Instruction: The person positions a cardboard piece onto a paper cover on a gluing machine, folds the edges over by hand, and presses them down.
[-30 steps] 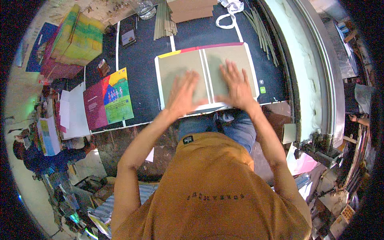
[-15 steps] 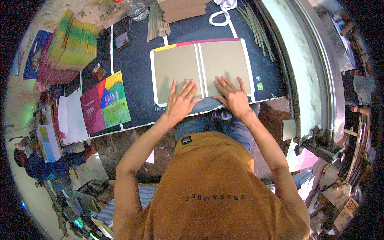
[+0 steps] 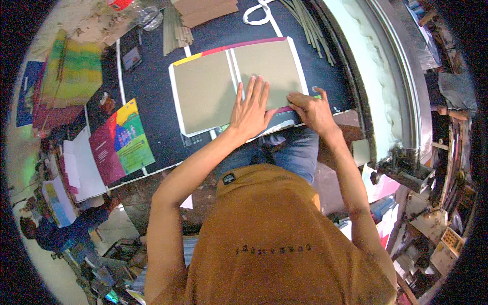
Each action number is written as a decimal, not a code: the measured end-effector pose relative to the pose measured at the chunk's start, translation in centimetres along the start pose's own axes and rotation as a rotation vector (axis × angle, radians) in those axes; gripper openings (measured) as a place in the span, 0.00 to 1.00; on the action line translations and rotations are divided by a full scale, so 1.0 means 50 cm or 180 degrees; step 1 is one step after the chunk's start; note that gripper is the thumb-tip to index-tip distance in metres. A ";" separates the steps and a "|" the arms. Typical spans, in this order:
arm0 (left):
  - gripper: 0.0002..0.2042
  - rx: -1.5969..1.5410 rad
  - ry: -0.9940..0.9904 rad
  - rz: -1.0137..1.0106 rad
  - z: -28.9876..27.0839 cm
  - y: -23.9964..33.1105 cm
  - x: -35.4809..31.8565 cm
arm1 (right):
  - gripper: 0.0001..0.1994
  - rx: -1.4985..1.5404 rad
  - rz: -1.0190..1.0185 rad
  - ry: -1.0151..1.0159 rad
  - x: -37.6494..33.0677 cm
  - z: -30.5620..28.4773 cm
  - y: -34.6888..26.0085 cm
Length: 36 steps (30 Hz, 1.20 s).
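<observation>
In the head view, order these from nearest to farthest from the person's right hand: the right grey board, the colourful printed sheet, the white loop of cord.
From the right hand:
1. Right grey board: touching it, at its near edge.
2. White loop of cord: at the table's far edge.
3. Colourful printed sheet: far to the left.

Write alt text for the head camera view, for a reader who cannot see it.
Seen from above, a person in an orange shirt presses the left hand flat on the right grey board of an open book cover on a dark table, while the right hand pinches the cover's near right edge. Printed colourful sheets lie to the left, and cardboard strips at the far edge.
</observation>
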State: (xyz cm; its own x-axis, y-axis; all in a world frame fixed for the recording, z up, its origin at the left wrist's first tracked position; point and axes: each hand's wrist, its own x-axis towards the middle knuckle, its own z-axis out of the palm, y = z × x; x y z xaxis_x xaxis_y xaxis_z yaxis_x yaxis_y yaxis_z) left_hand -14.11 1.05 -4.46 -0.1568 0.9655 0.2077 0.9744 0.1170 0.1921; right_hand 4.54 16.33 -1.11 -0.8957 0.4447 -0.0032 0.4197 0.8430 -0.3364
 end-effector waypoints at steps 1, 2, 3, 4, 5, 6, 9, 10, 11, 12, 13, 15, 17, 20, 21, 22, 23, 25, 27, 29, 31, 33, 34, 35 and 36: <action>0.34 0.0035 -0.0154 -0.0085 0.015 0.008 0.016 | 0.12 -0.0074 -0.0004 0.0109 -0.001 0.003 -0.004; 0.33 0.0089 -0.0331 -0.0170 0.025 0.014 0.026 | 0.14 -0.0140 -0.0019 0.0227 -0.004 0.007 -0.018; 0.27 0.0015 -0.0076 -0.0146 0.032 0.010 0.028 | 0.15 -0.0203 0.0069 0.0484 0.000 0.019 -0.038; 0.25 0.0006 -0.0092 -0.0137 0.035 0.009 0.034 | 0.16 -0.0254 0.0179 0.0746 0.003 0.039 -0.058; 0.23 0.0002 -0.0102 -0.0123 0.035 0.007 0.044 | 0.18 -0.0254 0.0070 0.0897 0.011 0.062 -0.067; 0.20 -0.0002 -0.0111 -0.0116 0.035 0.005 0.050 | 0.19 -0.0173 0.0019 0.0909 0.017 0.078 -0.074; 0.14 -0.0263 0.0214 -0.0038 0.033 -0.006 0.058 | 0.24 -0.0198 0.0135 0.0997 0.055 0.121 -0.070; 0.13 -0.0293 0.0192 -0.0048 0.033 -0.011 0.050 | 0.25 -0.0123 0.0121 0.1068 0.075 0.122 -0.070; 0.11 -0.0405 0.0210 -0.0125 0.033 -0.012 0.052 | 0.27 -0.0209 0.0087 0.1052 0.096 0.118 -0.066; 0.11 -0.0523 0.0290 -0.0170 0.036 -0.009 0.053 | 0.28 -0.0275 0.0072 0.1026 0.113 0.119 -0.057; 0.10 -0.0617 0.0382 -0.0212 0.039 -0.011 0.056 | 0.29 -0.0346 0.0137 0.0954 0.125 0.115 -0.057; 0.17 -0.1294 0.0292 -0.0404 0.035 -0.032 0.055 | 0.29 -0.0182 0.0163 0.0993 0.136 0.115 -0.056; 0.25 -0.1757 0.0732 0.0028 -0.002 -0.046 0.045 | 0.28 -0.0202 0.0168 0.0977 0.141 0.113 -0.040; 0.38 -0.0843 0.0279 -0.0211 -0.025 -0.084 -0.041 | 0.28 -0.0387 0.0287 0.0945 0.142 0.123 -0.055; 0.38 -0.0391 0.0004 -0.0416 -0.017 -0.105 -0.076 | 0.29 -0.0459 0.0309 0.0930 0.142 0.129 -0.064; 0.38 0.0077 -0.0256 -0.0639 -0.014 -0.119 -0.097 | 0.30 -0.0464 0.0318 0.0903 0.137 0.136 -0.082; 0.35 0.0167 -0.0183 -0.0533 -0.018 -0.129 -0.093 | 0.31 -0.0475 0.0332 0.0899 0.132 0.144 -0.109; 0.32 0.0343 -0.0281 -0.0555 -0.023 -0.131 -0.068 | 0.34 -0.0241 0.0343 0.0714 0.127 0.168 -0.167; 0.24 0.0370 -0.0112 -0.0476 -0.024 -0.131 -0.063 | 0.35 -0.0457 0.0328 0.0751 0.144 0.182 -0.191; 0.22 0.0086 -0.0074 -0.0558 -0.024 -0.139 -0.060 | 0.35 -0.0598 0.0359 0.0676 0.166 0.180 -0.197; 0.20 -0.0123 0.0020 -0.0544 -0.024 -0.145 -0.071 | 0.36 -0.0395 0.0257 0.0580 0.160 0.179 -0.185; 0.20 -0.0238 0.0220 -0.0429 -0.026 -0.174 -0.089 | 0.37 -0.0354 0.0197 0.0587 0.158 0.156 -0.145; 0.20 -0.0231 0.0213 -0.0502 -0.035 -0.214 -0.095 | 0.39 -0.0399 0.0224 0.0598 0.147 0.143 -0.114; 0.20 -0.0272 0.0134 -0.0589 -0.043 -0.256 -0.122 | 0.39 -0.0338 0.0213 0.0680 0.140 0.137 -0.077; 0.20 -0.0332 0.0010 -0.0706 -0.045 -0.265 -0.155 | 0.39 -0.0257 0.0209 0.0709 0.131 0.133 -0.056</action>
State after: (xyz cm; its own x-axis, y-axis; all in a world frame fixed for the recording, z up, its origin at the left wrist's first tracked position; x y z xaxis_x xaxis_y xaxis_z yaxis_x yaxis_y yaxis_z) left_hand -26.18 -8.49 -6.47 -0.3657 0.9182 0.1524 0.8942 0.3012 0.3313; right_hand -3.46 14.84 -6.46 -0.8154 0.5475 0.1881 0.4943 0.8276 -0.2659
